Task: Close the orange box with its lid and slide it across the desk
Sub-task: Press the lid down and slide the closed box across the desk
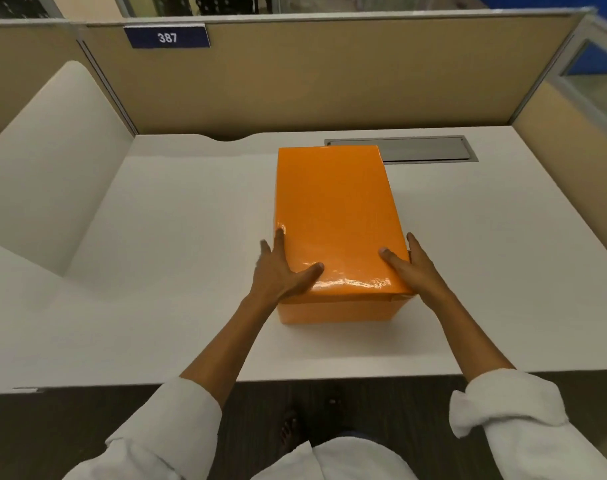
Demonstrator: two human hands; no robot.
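Observation:
An orange box (pixel 333 311) stands in the middle of the white desk (pixel 177 237), long side pointing away from me. Its glossy orange lid (pixel 333 209) sits flat on top and covers it fully. My left hand (pixel 277 271) grips the near left corner of the lid, thumb on top and fingers down the left side. My right hand (pixel 412 268) holds the near right corner the same way, thumb on the lid and fingers along the right side.
A grey metal cable flap (pixel 426 148) is set into the desk just behind the box, to the right. Beige partitions wall the desk at the back (pixel 329 81) and right. A white curved divider (pixel 49 168) stands at the left.

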